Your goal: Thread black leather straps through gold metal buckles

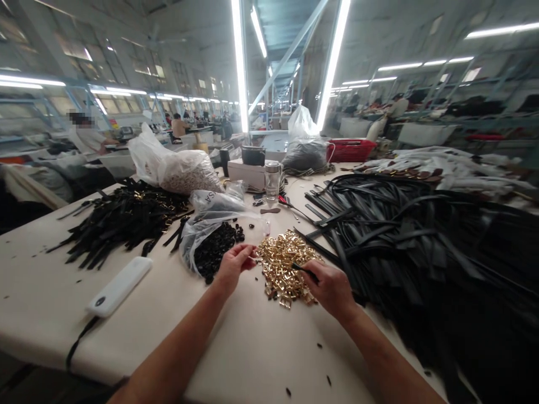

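My left hand (236,266) is closed in a pinch at the left edge of a pile of gold-coloured metal buckles (286,280); what sits between its fingertips is too small to make out. Over the right side of that pile, my right hand (334,289) grips a narrow black strap (306,271), its end pointing left toward my other hand. Small black pieces (217,247) spill from an open clear plastic bag (189,235) beside my left hand. To the right lies a large heap of long black straps (370,224).
Black straps with gold buckles (122,224) are heaped at the left, near a white power bank (120,286) with a cable. A glass bottle (273,182), a white box (246,173) and filled plastic bags (185,168) stand farther back. A person (86,134) sits at the far left.
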Tool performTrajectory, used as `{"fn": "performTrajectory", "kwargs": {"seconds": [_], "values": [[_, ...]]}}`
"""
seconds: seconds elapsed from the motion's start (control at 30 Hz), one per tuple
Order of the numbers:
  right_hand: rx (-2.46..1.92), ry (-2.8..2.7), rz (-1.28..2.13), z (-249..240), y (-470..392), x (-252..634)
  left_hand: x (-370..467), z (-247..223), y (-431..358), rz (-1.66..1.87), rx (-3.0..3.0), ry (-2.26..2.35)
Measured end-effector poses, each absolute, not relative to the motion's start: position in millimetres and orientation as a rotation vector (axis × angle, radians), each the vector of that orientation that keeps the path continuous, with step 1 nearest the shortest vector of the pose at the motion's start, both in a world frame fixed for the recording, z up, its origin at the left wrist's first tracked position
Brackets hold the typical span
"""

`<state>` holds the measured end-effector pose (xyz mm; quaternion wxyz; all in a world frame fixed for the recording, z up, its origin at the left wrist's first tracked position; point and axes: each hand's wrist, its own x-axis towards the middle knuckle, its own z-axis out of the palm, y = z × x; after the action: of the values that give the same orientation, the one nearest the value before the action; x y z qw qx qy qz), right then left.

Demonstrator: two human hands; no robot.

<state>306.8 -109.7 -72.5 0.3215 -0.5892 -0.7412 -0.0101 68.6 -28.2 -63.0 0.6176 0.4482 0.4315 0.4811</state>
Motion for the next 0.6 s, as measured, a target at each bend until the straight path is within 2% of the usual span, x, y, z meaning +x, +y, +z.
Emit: {"fn": "performTrajectory", "kwargs": {"seconds": [0.13,0.27,0.4,0.6], "values": [[-1.578,-1.910,-0.031,-72.7,-108.7,311.2,54.9,-41.0,-26.2,1.055,1.265,1.024],[-1.575,-1.897,-0.012,-72.2,-108.9,311.2,39.9,-28.6,-24.1,0.843,1.609,1.053],[-1.598,-1.897,-0.027,-72.2,-109.3,309.8,30.1,-37.9,-23.2,0.638,1.936,1.151],[-1.589,-1.907,-0.035,-73.2,-109.8,309.5,45.9,-59.8,-21.5,0.574,2.365,1.305]]}}
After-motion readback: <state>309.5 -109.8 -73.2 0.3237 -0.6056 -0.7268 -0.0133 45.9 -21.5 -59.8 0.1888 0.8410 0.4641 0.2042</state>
